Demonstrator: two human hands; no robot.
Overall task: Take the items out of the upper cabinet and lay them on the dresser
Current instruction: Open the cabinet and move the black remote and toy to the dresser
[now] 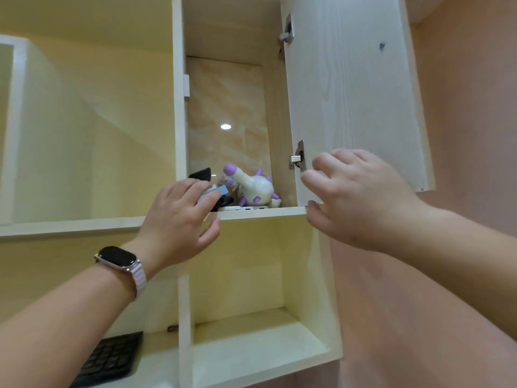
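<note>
The left hand [179,219] reaches up to the front left edge of the upper cabinet [223,93], its fingers curled around a small light-blue box [214,191], with the thumb below the shelf lip. A dark-faced watch [119,257] on a pale band sits on that wrist. The right hand [361,197] is spread open and holds nothing, hovering by the lower corner of the open cabinet door [352,88], just beside its lower hinge [298,159]. On the shelf, right of the box, lies a white and purple toy figure [251,189] atop a flat white device [243,208]; a black object [201,173] sits far left behind the fingers. Lower left, a black keyboard [109,359] rests on a lower shelf.
</note>
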